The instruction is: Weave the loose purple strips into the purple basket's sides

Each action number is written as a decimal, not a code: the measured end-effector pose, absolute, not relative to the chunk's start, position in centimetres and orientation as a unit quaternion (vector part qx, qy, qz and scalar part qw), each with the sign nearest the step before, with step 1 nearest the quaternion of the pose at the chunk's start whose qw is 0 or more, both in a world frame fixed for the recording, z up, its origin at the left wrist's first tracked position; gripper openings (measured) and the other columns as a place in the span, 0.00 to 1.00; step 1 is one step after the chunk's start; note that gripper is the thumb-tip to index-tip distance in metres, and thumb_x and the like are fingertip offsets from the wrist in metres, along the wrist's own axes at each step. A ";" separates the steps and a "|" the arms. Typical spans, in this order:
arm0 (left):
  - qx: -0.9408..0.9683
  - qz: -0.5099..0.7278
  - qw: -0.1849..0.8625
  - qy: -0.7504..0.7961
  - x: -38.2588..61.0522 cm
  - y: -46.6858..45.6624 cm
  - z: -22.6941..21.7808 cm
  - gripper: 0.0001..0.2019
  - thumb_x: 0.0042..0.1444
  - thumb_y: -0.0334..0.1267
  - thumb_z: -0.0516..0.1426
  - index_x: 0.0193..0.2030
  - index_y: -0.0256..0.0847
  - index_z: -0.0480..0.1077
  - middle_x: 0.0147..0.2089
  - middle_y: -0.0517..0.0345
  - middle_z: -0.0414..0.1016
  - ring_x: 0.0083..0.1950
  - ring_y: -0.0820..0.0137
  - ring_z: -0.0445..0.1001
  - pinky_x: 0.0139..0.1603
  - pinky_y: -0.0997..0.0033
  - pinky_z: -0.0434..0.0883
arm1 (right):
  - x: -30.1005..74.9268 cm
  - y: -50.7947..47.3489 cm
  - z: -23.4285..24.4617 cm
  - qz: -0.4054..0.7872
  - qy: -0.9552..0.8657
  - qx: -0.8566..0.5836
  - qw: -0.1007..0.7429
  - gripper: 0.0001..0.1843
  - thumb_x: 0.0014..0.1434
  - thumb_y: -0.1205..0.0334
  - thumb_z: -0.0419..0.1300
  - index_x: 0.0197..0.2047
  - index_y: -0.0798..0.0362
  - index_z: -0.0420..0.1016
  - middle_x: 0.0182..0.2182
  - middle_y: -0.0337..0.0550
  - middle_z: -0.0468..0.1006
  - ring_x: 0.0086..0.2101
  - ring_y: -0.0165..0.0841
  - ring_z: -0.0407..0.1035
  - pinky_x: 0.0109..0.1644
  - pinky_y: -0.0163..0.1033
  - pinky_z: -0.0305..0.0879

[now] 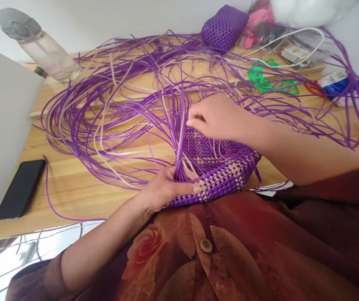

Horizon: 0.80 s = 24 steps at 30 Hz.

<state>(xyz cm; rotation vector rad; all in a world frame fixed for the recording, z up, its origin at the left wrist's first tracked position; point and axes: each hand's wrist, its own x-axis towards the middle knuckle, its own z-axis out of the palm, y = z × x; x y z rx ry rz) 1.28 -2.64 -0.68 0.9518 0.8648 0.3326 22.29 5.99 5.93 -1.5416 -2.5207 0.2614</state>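
A half-woven basket [220, 177] in purple and beige plastic strips lies against my body at the table's front edge, its open inside facing up. My left hand [163, 188] grips its near left rim, thumb on the outer wall, with a bundle of loose strips [179, 169] rising beside the fingers. Above the basket's inside, my right hand [212, 119] is closed in a pinch at a long weaving strip [183, 110]. The exact hold at its fingertips is partly hidden. Short pink and pale strip ends show inside the weave.
Long loose purple and beige strips [82, 108] sprawl over the wooden table. A water bottle [41, 50] stands at back left, a black phone [21, 189] at front left. A finished-looking purple woven piece [225, 27], green tangled material [257, 77] and a blue-white packet [336, 85] lie at the back right.
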 end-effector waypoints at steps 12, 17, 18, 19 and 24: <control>0.486 0.214 0.750 0.395 1.8 -2.5 -0.6 0.13 0.39 0.33 0.72 0.33 0.36 0.78 0.31 0.60 0.78 0.35 0.70 0.73 0.41 0.72 0.69 | 20.1 -5.3 4.2 0.301 -0.810 -0.443 0.240 0.05 0.59 0.63 0.61 0.33 0.55 0.73 0.24 0.34 0.70 0.27 0.26 0.62 0.34 0.33 0.56; 0.458 0.224 0.750 0.422 1.7 -2.8 -0.6 0.11 0.41 0.35 0.72 0.32 0.36 0.80 0.31 0.58 0.79 0.32 0.72 0.73 0.39 0.72 0.69 | 22.9 -3.5 4.6 0.148 -0.737 -0.624 0.213 0.09 0.61 0.59 0.58 0.31 0.54 0.72 0.20 0.34 0.70 0.21 0.26 0.60 0.29 0.35 0.51; 0.452 0.230 0.749 0.426 1.8 -2.8 -0.6 0.10 0.40 0.35 0.72 0.31 0.37 0.80 0.30 0.58 0.79 0.31 0.73 0.73 0.38 0.72 0.69 | 23.5 -3.0 4.5 0.104 -0.736 -0.650 0.160 0.12 0.61 0.56 0.58 0.30 0.54 0.72 0.20 0.37 0.71 0.21 0.27 0.61 0.29 0.36 0.50; 0.447 0.234 0.749 0.429 1.9 -2.8 -0.6 0.10 0.40 0.34 0.72 0.31 0.37 0.80 0.30 0.59 0.79 0.31 0.73 0.73 0.38 0.72 0.69 | 23.9 -2.7 4.3 0.067 -0.735 -0.666 0.106 0.15 0.62 0.54 0.58 0.28 0.54 0.72 0.21 0.39 0.72 0.22 0.29 0.62 0.29 0.37 0.49; 0.438 0.236 0.754 0.429 2.2 -2.8 -0.6 0.10 0.39 0.34 0.72 0.30 0.36 0.80 0.29 0.59 0.79 0.31 0.73 0.73 0.38 0.72 0.69 | 23.4 -2.5 3.3 -0.019 -0.814 -0.554 0.174 0.08 0.64 0.61 0.57 0.37 0.55 0.75 0.33 0.46 0.78 0.36 0.35 0.70 0.39 0.39 0.61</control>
